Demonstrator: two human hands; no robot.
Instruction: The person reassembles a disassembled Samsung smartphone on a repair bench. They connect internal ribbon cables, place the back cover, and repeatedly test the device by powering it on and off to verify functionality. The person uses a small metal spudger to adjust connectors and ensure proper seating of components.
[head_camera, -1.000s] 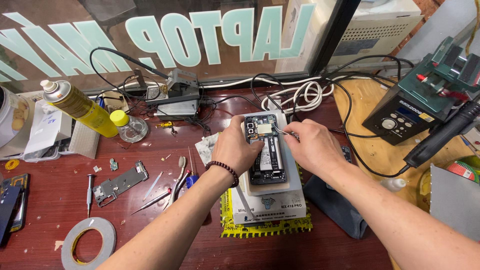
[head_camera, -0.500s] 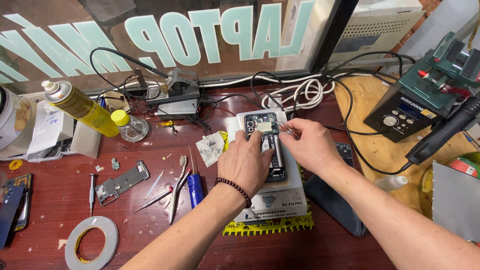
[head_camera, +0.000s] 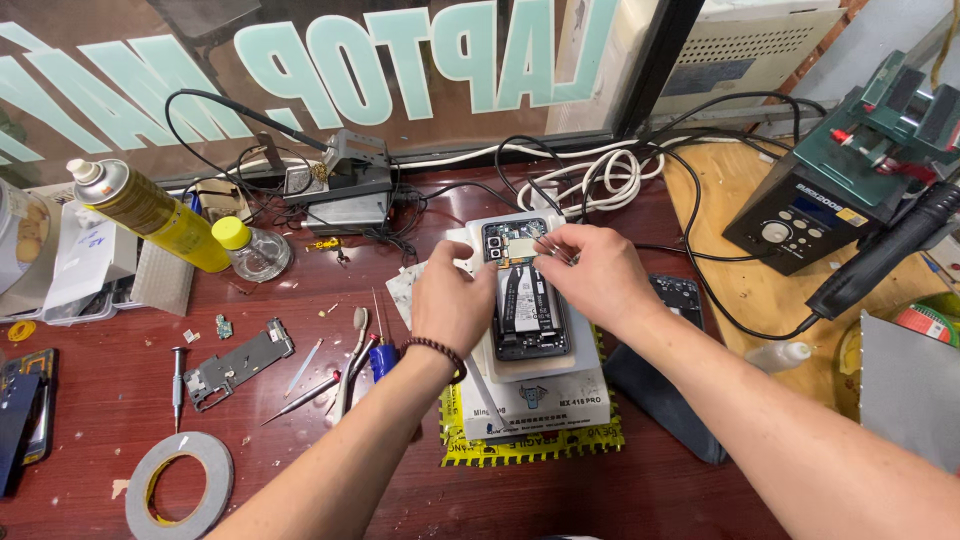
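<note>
Left hand (head_camera: 452, 300) rests on the left edge of an opened smartphone (head_camera: 527, 300), fingers curled together against its side, bracing it; a dark bead bracelet (head_camera: 437, 352) sits on the wrist. Right hand (head_camera: 590, 272) lies over the phone's upper right, thumb and forefinger pinched together near the top of the phone; whether they grip a small part or tool, cannot tell. The phone lies back-open, battery and boards exposed, in the middle of the desk (head_camera: 650, 490), on a white flat pad (head_camera: 535, 400), which itself sits on a yellow-edged mat (head_camera: 530, 450).

Just left of the mat: tweezers (head_camera: 352, 365) and a blue-handled tool (head_camera: 381, 360), then a thin probe (head_camera: 300, 400), a grey metal bracket (head_camera: 238, 360) and a small screwdriver (head_camera: 178, 385). Near left: a roll of double-sided tape (head_camera: 180, 485). Far left: a yellow spray can (head_camera: 150, 213) tilted, with a yellow-capped small bottle (head_camera: 250, 248) beside it. Left edge: another phone (head_camera: 25, 415) lying flat.

Far centre: a small metal stand (head_camera: 345, 185) with black cables, and a coil of white cable (head_camera: 590, 180). Right of the phone: a dark phone part (head_camera: 685, 298) on a dark cloth. Far right: a green-and-black rework station (head_camera: 850, 170), its black handpiece (head_camera: 885, 255) lying alongside.
</note>
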